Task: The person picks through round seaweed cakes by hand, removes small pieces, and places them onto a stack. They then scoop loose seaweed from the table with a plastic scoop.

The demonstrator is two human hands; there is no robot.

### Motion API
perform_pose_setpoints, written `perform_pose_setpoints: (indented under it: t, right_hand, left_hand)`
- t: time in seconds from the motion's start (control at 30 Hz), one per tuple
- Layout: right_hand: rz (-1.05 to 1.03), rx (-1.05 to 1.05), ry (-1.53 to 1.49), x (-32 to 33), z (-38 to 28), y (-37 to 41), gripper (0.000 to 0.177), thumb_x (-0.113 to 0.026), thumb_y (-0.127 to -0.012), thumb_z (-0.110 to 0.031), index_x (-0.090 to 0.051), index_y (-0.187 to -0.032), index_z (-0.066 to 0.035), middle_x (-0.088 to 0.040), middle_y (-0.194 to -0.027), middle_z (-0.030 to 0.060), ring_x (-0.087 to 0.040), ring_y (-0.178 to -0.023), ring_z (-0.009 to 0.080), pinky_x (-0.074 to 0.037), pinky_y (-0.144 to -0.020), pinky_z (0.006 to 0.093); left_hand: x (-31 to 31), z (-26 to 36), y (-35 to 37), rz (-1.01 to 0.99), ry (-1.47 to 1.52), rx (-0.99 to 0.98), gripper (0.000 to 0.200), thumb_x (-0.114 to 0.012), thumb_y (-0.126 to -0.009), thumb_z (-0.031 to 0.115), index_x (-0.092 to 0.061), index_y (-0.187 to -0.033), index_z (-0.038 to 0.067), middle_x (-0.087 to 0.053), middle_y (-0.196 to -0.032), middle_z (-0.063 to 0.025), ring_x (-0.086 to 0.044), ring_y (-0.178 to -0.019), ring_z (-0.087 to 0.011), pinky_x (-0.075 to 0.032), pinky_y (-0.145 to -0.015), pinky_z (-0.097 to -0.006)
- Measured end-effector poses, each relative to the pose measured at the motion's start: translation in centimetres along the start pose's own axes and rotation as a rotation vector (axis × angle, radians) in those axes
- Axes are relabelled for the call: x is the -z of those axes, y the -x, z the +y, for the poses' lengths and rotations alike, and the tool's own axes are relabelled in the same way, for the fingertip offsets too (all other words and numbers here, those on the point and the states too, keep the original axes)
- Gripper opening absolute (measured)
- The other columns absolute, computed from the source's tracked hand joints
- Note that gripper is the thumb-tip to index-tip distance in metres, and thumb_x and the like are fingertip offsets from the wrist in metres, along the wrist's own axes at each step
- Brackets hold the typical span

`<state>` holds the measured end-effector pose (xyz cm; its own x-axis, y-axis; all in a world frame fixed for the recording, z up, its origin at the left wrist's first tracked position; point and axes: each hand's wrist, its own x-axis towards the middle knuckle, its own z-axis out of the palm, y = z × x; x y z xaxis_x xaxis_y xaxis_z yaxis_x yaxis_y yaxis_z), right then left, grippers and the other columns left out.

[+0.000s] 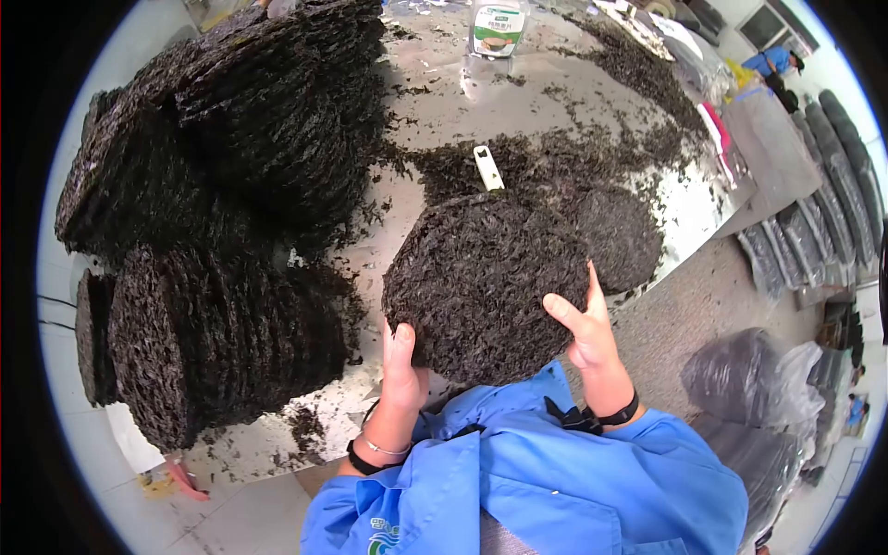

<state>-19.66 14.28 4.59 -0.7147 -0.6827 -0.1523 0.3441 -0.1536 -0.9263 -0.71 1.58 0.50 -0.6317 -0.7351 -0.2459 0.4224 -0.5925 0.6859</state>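
Note:
A round, dark sheet of dried seaweed (481, 287) is held up between my two hands, tilted toward me over the table's near edge. My left hand (402, 370) grips its lower left rim, thumb in front. On the right rim, my right hand (590, 328) has its thumb on the face and fingers behind. Another seaweed round (618, 236) lies flat on the table just behind the held one. Close past its far rim rests a small white tool (487, 168) with a dark slot, among loose seaweed bits.
Tall stacks of dried seaweed (268, 120) fill the left side, with a lower row of rounds (222, 342) nearer me. A clear labelled container (498, 30) stands at the back of the metal table (444, 102). Bagged stacks (740, 379) sit at right; a person in blue (772, 63) is far off.

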Motion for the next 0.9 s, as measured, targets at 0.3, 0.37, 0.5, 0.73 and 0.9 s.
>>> perform_pose_setpoints:
  t: [0.3,0.37,0.5,0.73,0.9]
  right_hand:
    - [0.016,-0.013,0.005,0.0,-0.2,0.4,0.096,-0.082,-0.075,-0.008,-0.023,-0.15,0.002,-0.043,-0.142,0.0137,-0.046,-0.129,0.0238,-0.036,-0.109,0.0358]
    - [0.035,-0.015,0.015,0.3,0.2,0.6,0.098,-0.082,-0.074,-0.009,-0.022,-0.15,0.001,-0.042,-0.144,0.0138,-0.046,-0.129,0.0238,-0.036,-0.109,0.0362]
    - [-0.089,0.085,0.068,-0.2,-0.6,0.2,0.104,-0.084,-0.075,-0.02,-0.018,-0.153,-0.004,-0.036,-0.148,0.0149,-0.04,-0.135,0.0263,-0.032,-0.112,0.0376]
    - [0.181,0.34,0.154,2.0,-2.6,-0.4,0.079,-0.068,-0.089,-0.021,-0.022,-0.153,-0.014,-0.029,-0.153,0.0179,-0.037,-0.139,0.0295,-0.036,-0.108,0.0405]
    - [0.249,0.366,0.299,2.8,-3.0,0.7,0.064,-0.064,-0.089,-0.006,-0.034,-0.146,-0.012,-0.043,-0.142,0.0153,-0.045,-0.13,0.0257,-0.041,-0.104,0.0386]
  left_hand:
    - [-1.3,1.7,-0.2,-0.122,-0.132,0.063,0.085,-0.08,-0.07,0.009,-0.035,-0.141,0.002,-0.053,-0.132,-0.0133,-0.054,-0.121,-0.0252,-0.042,-0.106,-0.0406]
    - [-1.5,1.8,0.0,-0.091,-0.129,0.089,0.086,-0.081,-0.068,0.008,-0.035,-0.141,0.002,-0.053,-0.132,-0.0133,-0.053,-0.121,-0.0251,-0.041,-0.106,-0.0405]
    - [-0.7,1.1,-0.2,-0.031,-0.243,-0.086,0.089,-0.082,-0.068,0.01,-0.033,-0.142,0.0,-0.05,-0.134,-0.0138,-0.051,-0.122,-0.0249,-0.039,-0.107,-0.0396]
    - [-5.3,5.6,-3.2,-0.443,-1.204,-1.438,0.032,-0.067,-0.085,0.017,-0.056,-0.114,0.015,-0.063,-0.12,-0.022,-0.062,-0.109,-0.0432,-0.05,-0.093,-0.0565]
    - [-5.3,4.2,-3.9,-0.458,-1.216,-1.494,0.022,-0.061,-0.086,0.009,-0.056,-0.106,0.017,-0.064,-0.118,-0.0207,-0.063,-0.108,-0.0435,-0.049,-0.094,-0.0572]
